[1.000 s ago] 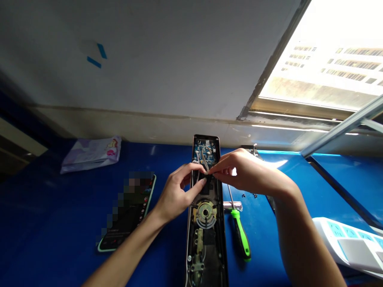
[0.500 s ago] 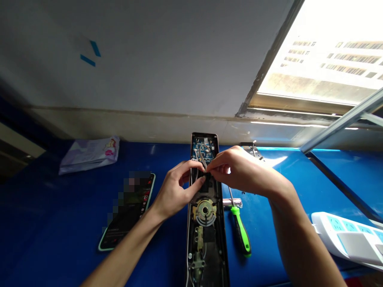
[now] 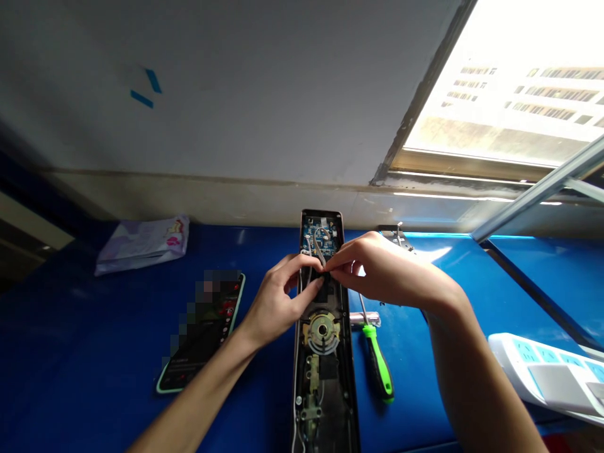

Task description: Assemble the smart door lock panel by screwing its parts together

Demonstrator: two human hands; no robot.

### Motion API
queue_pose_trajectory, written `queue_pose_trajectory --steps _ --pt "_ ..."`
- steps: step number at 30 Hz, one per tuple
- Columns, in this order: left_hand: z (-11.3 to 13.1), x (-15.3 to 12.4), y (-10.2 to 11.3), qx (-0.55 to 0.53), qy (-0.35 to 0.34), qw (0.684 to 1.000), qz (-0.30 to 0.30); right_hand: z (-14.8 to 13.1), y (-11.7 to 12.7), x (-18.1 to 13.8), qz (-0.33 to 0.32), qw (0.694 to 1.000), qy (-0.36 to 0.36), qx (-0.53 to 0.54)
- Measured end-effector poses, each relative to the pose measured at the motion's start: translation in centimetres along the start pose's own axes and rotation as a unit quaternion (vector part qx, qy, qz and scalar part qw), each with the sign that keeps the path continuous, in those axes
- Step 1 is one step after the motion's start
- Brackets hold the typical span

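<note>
A long opened door-lock panel [image 3: 323, 352] lies lengthwise on the blue table, its blue circuit board [image 3: 321, 238] at the far end and a round brass mechanism [image 3: 323, 329] in the middle. My left hand [image 3: 278, 302] and my right hand [image 3: 377, 267] meet over the panel's upper half. Both pinch a small black part with grey wires [image 3: 319, 251] running up to the circuit board. The fingertips hide the part itself.
A green-handled screwdriver [image 3: 377, 358] lies right of the panel, with small screws beyond it. A phone [image 3: 202, 333] lies to the left and a pastel packet [image 3: 141, 242] at the far left. A white power strip [image 3: 547, 374] sits at the right; wall and window behind.
Both hands stay pinched at the same spot over the panel, with only slight finger shifts. The view has drifted a little.
</note>
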State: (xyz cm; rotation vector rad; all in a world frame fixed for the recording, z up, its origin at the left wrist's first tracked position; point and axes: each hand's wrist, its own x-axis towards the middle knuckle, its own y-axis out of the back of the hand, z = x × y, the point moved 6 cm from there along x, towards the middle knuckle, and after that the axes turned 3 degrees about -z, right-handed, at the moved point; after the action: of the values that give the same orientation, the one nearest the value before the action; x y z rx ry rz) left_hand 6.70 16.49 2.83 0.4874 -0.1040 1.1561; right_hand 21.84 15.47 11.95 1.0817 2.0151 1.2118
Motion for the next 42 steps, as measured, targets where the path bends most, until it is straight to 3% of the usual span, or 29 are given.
queue_pose_trajectory --steps 4,9,15,19,24,30,35,42 --pt "0.2 0.1 0.0 -0.051 0.015 0.999 -0.003 0.1 0.5 -0.7 -0.026 1.000 -0.013 0.011" --pt "-0.1 -0.3 0.0 -0.076 0.044 0.996 0.002 2.1 0.4 -2.0 -0.043 0.990 -0.136 -0.014" --pt "0.0 -0.4 -0.1 -0.045 0.014 0.999 0.021 4.7 -4.1 -4.7 -0.093 0.963 -0.248 -0.043" --pt "1.5 -0.8 0.4 0.117 -0.039 0.990 0.065 4.7 -7.7 -7.0 -0.093 0.955 -0.280 -0.038" --pt "4.1 -1.6 -0.3 0.249 -0.124 0.957 0.086 4.6 -9.7 -8.7 -0.035 0.955 -0.295 0.002" --pt "6.7 -0.9 -1.6 0.300 -0.201 0.930 0.068 4.6 -6.4 -9.6 0.097 0.951 -0.282 0.076" --pt "7.9 0.9 -3.6 0.327 -0.242 0.913 -0.036 5.4 -2.4 -11.1 0.243 0.921 -0.254 0.168" --pt "7.8 4.2 -7.0 0.448 -0.215 0.844 -0.204 6.9 0.4 -13.5 0.396 0.857 -0.297 0.144"
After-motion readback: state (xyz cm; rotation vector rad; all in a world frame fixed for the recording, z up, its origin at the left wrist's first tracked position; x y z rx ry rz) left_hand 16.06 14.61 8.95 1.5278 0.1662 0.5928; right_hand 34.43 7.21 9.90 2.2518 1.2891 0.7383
